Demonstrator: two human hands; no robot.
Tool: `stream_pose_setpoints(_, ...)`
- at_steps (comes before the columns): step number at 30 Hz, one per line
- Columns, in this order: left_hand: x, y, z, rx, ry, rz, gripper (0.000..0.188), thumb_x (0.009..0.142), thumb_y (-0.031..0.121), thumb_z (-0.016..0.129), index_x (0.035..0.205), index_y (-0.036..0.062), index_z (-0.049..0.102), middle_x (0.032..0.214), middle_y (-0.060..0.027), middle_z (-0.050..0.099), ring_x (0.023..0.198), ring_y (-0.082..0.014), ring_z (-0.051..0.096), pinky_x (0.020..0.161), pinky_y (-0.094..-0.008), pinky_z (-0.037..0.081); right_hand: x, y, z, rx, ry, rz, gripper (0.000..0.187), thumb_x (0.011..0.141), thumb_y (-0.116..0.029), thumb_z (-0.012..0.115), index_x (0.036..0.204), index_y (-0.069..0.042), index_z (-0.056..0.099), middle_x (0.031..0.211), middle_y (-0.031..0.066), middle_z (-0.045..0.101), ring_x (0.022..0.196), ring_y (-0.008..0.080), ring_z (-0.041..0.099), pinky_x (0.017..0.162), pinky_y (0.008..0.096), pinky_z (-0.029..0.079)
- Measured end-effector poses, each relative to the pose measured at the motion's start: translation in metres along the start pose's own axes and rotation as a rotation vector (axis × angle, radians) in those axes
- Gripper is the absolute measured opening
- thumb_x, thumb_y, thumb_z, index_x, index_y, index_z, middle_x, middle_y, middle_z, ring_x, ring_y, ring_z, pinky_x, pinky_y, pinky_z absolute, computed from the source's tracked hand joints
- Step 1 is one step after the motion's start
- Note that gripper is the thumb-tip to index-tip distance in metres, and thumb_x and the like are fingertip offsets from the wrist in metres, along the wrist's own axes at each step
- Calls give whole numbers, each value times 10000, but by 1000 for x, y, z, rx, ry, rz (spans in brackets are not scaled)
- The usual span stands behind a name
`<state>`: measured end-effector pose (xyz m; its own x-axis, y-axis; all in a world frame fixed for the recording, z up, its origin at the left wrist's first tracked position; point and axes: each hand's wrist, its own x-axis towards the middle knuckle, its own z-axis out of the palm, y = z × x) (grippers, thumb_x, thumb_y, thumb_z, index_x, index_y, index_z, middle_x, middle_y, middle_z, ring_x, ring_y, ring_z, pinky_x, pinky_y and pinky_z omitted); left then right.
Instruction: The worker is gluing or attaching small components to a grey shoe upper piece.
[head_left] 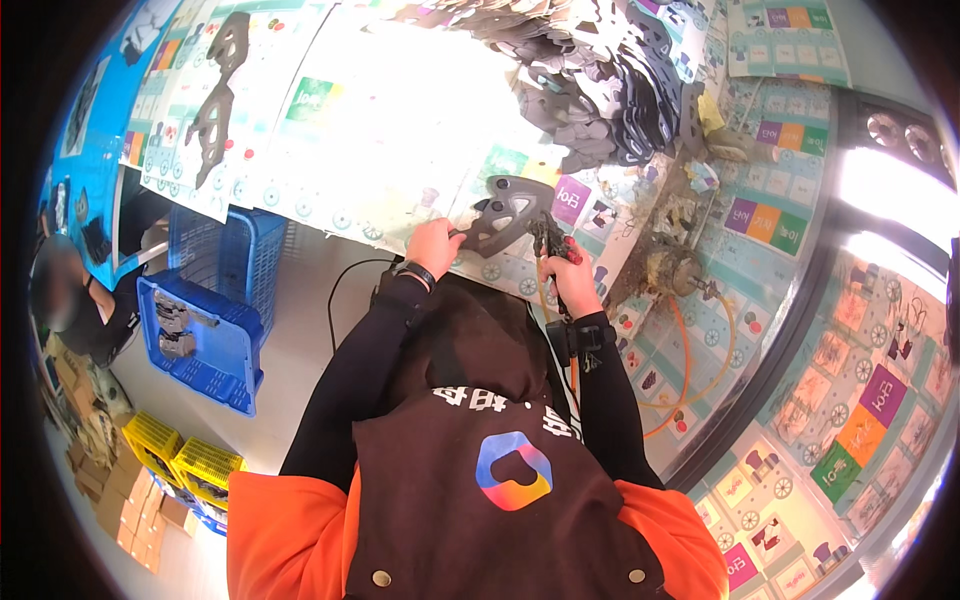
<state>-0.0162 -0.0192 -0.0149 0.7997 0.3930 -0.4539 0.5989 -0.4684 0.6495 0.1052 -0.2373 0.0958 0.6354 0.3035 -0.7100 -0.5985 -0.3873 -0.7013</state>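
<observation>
My left hand (432, 248) is closed on the near left edge of a dark grey, sole-like piece (490, 236) with cut-out openings. The piece lies at the table's front edge, tilted slightly. In my right hand (572, 283) is a dark, crusted hose-fed gun (548, 240) with red on its handle. Its tip is beside the right side of the piece; whether they touch cannot be told. A thin yellowish hose hangs below the gun.
Stacked grey pieces (630, 90) pile up at the back right. A crusted pot (672, 268) with orange and yellow hoses stands right of my hand. More grey pieces (215, 100) lie far left. A blue crate (205, 345) and yellow crates (205, 465) stand left, near another person (95, 310).
</observation>
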Motion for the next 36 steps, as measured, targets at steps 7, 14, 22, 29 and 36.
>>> stream_pose_setpoints(7, 0, 1, -1, -7, -32, -30, 256, 837, 264, 773, 868, 20, 702, 835, -186, 704, 832, -390, 674, 747, -466, 531, 0, 0, 11, -7, -28, 49, 189, 795, -45, 578, 982, -26, 601, 692, 36, 611, 465, 87, 463, 428, 241, 314)
stream_pose_setpoints(14, -3, 3, -3, 8, -12, -12, 255, 839, 264, 770, 869, 21, 699, 839, -187, 705, 838, -390, 675, 749, -466, 534, -1, 4, 21, 6, -106, 24, 200, 786, -33, 573, 985, -30, 594, 728, 22, 603, 540, 76, 516, 431, 231, 326)
stream_pose_setpoints(22, -3, 1, 0, 5, -21, -24, 260, 840, 268, 766, 885, 22, 697, 847, -189, 706, 852, -393, 674, 753, -470, 532, -5, 8, 25, -36, -137, 51, 199, 783, -19, 580, 982, -31, 583, 732, 19, 589, 556, 78, 522, 426, 230, 312)
stream_pose_setpoints(29, -5, -6, 6, 10, 75, 53, 261, 823, 264, 781, 810, 24, 680, 768, -180, 689, 763, -382, 670, 689, -451, 518, -10, 19, 17, -10, -129, 89, 202, 777, -8, 585, 978, -31, 576, 721, 18, 577, 548, 77, 498, 428, 237, 297)
stream_pose_setpoints(36, -3, -1, -1, -5, 67, 35, 254, 828, 266, 779, 820, 29, 689, 767, -177, 693, 760, -381, 672, 688, -449, 520, -9, 16, 22, -56, -134, 121, 203, 780, -8, 583, 982, -28, 582, 714, 10, 571, 544, 75, 491, 433, 234, 297)
